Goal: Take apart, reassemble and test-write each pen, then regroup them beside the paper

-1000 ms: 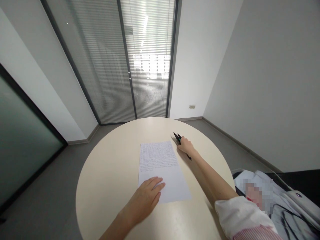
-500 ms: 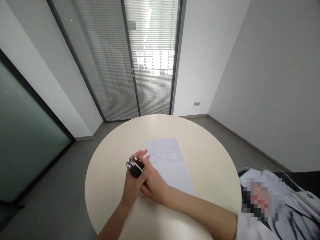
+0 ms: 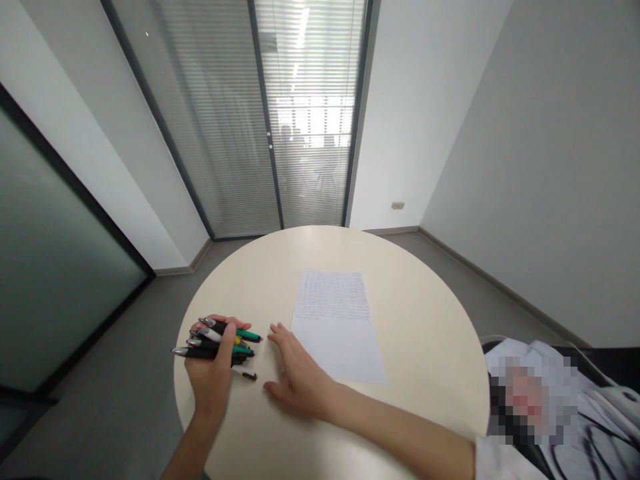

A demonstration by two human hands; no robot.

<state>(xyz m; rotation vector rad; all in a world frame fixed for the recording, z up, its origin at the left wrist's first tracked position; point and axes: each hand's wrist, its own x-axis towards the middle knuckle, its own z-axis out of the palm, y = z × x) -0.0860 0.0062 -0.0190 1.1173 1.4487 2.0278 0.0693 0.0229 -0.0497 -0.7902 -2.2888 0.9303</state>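
Head view: the left hand (image 3: 210,373) clamps a fanned bunch of pens (image 3: 223,343) over the round tabletop (image 3: 420,373). Light, slick barrels seem apt to slip; best gripped mid-barrel. The right hand (image 3: 299,377) lies open, just beside a handwritten sheet (image 3: 333,320).

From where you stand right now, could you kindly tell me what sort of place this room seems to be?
It looks like a small office meeting room: a round cream table, glass partitions with slatted blinds, and a written sheet of paper, with pens in the left hand beside it.
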